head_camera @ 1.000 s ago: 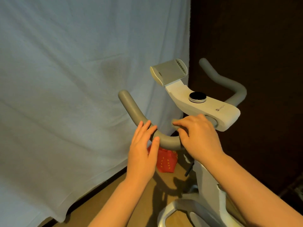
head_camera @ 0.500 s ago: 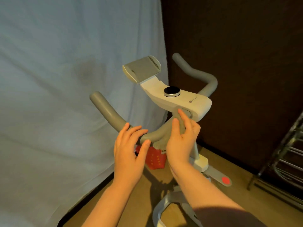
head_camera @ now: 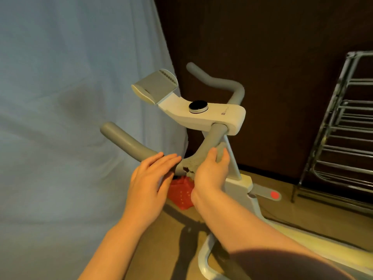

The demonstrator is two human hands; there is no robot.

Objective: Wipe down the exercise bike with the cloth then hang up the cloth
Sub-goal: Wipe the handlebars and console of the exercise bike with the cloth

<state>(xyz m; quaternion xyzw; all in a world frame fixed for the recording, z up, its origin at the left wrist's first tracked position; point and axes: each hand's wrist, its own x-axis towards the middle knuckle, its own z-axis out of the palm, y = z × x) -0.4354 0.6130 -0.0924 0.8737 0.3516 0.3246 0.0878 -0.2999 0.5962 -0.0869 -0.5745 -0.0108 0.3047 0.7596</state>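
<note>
Right hand (head_camera: 212, 172) grips grey cloth (head_camera: 203, 156) round the bike handlebar (head_camera: 129, 142), left hand (head_camera: 150, 178) flat, fingers straight, beside it; loose cloth may slip off mid-wipe.

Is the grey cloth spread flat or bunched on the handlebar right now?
Bunched. The grey cloth is wrapped around the grey handlebar, crumpled under the right hand, whose fingers curl round it; the left hand rests flat alongside.

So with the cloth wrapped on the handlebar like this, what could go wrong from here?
The grey cloth matches the handlebar in colour and bunches in only the right hand, so patches may be missed. The left hand lies flat and open on the bar rather than gripping it, so a hard wipe might shift the bike. The drying rack stands close on the right; a wide swing could hit it.
</note>
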